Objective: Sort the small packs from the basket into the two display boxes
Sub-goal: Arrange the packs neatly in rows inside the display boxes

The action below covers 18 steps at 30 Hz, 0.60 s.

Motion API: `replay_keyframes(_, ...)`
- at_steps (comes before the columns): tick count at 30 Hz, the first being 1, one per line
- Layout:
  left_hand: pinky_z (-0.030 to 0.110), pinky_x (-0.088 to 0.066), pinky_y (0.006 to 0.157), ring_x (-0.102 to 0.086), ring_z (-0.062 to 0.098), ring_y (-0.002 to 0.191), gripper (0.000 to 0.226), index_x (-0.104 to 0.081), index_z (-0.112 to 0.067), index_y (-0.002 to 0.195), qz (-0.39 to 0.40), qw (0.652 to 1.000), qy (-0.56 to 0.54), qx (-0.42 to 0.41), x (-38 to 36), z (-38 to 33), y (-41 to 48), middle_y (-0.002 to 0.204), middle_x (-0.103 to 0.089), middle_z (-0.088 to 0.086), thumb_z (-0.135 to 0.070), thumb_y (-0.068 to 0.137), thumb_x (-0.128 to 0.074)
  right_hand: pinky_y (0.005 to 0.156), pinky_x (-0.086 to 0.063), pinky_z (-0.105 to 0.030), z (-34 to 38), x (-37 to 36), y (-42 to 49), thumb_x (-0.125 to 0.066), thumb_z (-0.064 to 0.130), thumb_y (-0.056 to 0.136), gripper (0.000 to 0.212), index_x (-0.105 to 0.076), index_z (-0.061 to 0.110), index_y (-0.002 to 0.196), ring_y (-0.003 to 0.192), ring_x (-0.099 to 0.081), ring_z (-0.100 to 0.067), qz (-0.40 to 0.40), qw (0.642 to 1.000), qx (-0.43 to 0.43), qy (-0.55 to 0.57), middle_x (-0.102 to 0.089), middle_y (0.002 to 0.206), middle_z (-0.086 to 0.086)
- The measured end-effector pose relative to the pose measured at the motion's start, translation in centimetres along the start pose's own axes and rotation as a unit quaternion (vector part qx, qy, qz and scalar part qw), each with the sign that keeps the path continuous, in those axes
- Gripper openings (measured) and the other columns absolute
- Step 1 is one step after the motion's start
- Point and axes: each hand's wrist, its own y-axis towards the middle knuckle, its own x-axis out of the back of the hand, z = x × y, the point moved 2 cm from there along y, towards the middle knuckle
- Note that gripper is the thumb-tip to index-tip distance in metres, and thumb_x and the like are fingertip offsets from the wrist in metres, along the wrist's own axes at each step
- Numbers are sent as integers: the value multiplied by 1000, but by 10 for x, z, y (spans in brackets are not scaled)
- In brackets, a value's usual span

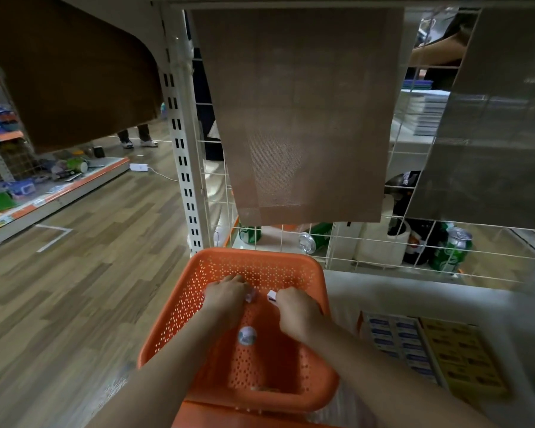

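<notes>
Wood-plank flooring lies left of the orange basket [173, 319]. Inside it, the left hand [226, 293] grips a pale pack [251, 296] and the right hand [297, 313] pinches a white pack [271, 295]. A blue display box [393, 338] and a yellow display box [457, 356] sit right of the basket.

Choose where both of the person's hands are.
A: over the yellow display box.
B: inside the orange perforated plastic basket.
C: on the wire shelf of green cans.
B: the left hand and right hand both reach into the orange perforated plastic basket.
</notes>
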Motion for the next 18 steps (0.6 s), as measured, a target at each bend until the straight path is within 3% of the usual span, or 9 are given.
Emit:
replay_keyframes(5,33,-42,89,-50,19,114,22,-61,-20,111,-14,1000,-11,-9,0,-4,1,117,-54,0,-22,91,-53,99,-43,-39,4,-6,0,-48,-2,89,42,-50,10,128,125,-43,-31,8,999,8,-34,-48,131,-12)
replay_keyframes(8,28,-41,77,-56,19,105,15,-62,-17,102,-14,999,-40,-6,0,-4,0,113,-56,0,-18,90,-55,97,-44,-38,4,-7,1,-50,-1,88,42,-49,10,129,122,-50,-31,17,999,9,-43,-51,131,-12)
replay_keyframes(15,29,-42,69,-62,23,91,7,-56,-12,91,20,996,-87,-32,-5,-6,-11,92,-64,5,-18,88,-60,93,-47,-33,1,-2,-3,-57,0,85,35,-52,1,120,115,-55,-30,34,999,12,-3,-51,127,-16)
replay_keyframes(18,28,-44,73,-61,23,95,23,-45,-12,104,16,995,-89,-41,2,-11,-17,97,-60,5,-19,89,-60,95,-45,-32,0,0,-5,-59,0,85,36,-52,2,120,116,-53,-31,15,999,17,30,-47,129,-15)
